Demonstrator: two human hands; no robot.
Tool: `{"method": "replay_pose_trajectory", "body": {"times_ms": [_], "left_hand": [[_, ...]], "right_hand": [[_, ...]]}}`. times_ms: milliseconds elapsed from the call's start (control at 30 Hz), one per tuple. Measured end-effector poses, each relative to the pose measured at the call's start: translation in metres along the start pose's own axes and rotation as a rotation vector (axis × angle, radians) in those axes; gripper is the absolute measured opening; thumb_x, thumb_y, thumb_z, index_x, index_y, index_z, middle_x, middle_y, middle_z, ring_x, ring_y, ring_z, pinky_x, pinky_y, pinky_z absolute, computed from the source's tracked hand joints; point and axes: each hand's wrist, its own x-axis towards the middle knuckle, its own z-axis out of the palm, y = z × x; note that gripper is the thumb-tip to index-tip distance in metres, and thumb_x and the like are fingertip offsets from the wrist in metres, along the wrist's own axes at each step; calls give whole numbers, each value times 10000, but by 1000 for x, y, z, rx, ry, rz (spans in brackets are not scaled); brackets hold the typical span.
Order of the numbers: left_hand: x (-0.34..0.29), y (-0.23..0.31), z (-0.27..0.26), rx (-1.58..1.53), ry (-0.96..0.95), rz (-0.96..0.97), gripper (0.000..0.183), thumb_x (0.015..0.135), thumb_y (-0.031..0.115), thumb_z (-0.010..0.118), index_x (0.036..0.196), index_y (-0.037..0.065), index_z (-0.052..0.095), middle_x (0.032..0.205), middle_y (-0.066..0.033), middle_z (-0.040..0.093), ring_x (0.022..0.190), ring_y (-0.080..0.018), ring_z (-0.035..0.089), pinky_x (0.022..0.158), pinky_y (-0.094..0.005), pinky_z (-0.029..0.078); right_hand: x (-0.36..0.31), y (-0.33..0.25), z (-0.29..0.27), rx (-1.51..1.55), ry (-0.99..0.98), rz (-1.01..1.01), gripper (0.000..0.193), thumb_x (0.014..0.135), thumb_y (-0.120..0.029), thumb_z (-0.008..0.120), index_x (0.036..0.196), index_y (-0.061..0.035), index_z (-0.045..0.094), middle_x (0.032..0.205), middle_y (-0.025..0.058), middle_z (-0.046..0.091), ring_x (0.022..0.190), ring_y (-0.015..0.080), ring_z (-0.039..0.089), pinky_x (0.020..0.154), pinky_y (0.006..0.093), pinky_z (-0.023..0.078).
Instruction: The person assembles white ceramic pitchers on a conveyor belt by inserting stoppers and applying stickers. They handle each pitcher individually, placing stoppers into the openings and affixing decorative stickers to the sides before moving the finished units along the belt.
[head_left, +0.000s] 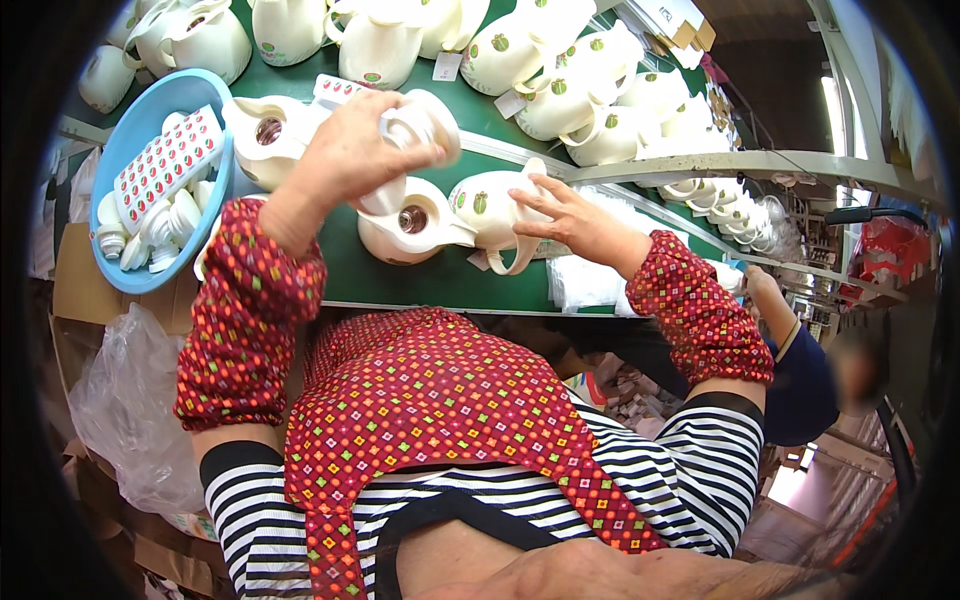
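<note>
My left hand point(345, 150) is closed round a white plastic stopper point(432, 125), blurred by motion, above the green tabletop. Below it an open cream jug point(385, 238) shows a shiny inner mouth. Just left of that hand is another open cream jug point(262, 150). My right hand point(585, 222) reaches in with its fingers spread, fingertips against the top and handle side of a cream jug point(485, 205) with a green and pink print. Whether those fingers grip the jug is hard to make out.
A light blue basin point(125, 150) at the left holds white stoppers and a sheet of red-and-green stickers point(170, 158). Several cream jugs point(375, 50) line the far side. Clear plastic bags point(585, 283) lie by the near edge. A co-worker point(800, 385) is at the right.
</note>
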Motion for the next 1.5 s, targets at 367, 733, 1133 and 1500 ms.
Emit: {"method": "replay_pose_trajectory", "body": {"times_ms": [367,733,1133,1500], "left_hand": [[-87,64,108,33,-518,394,731,681,362,874,1238,-31,608,1523,-197,472,985,-375,720,793,-462,609],[-102,49,174,189,-563,655,713,631,247,895,1247,-39,678,1611,-182,350,1167,-340,606,703,-361,646],[-108,40,195,146,-412,696,536,725,223,831,1171,-44,702,1596,-201,397,1370,-375,497,718,-376,646],[-109,39,198,75,-262,738,463,810,197,756,1192,-32,627,1536,-260,466,1482,-351,379,692,-351,592]], "right_hand": [[8,-32,1,187,149,569,900,760,-328,894,1537,-194,459,1503,232,487,1310,474,522,1080,484,490],[1,-7,5,71,30,251,732,793,7,758,1458,-215,546,1542,201,485,1287,389,587,1013,434,548],[19,-27,-12,16,-9,472,954,750,-375,908,1515,-70,427,1416,311,505,1187,453,623,969,473,544],[18,-26,-4,-10,130,382,758,882,-439,802,1446,-25,510,1236,298,616,1046,404,687,834,447,585]]}}
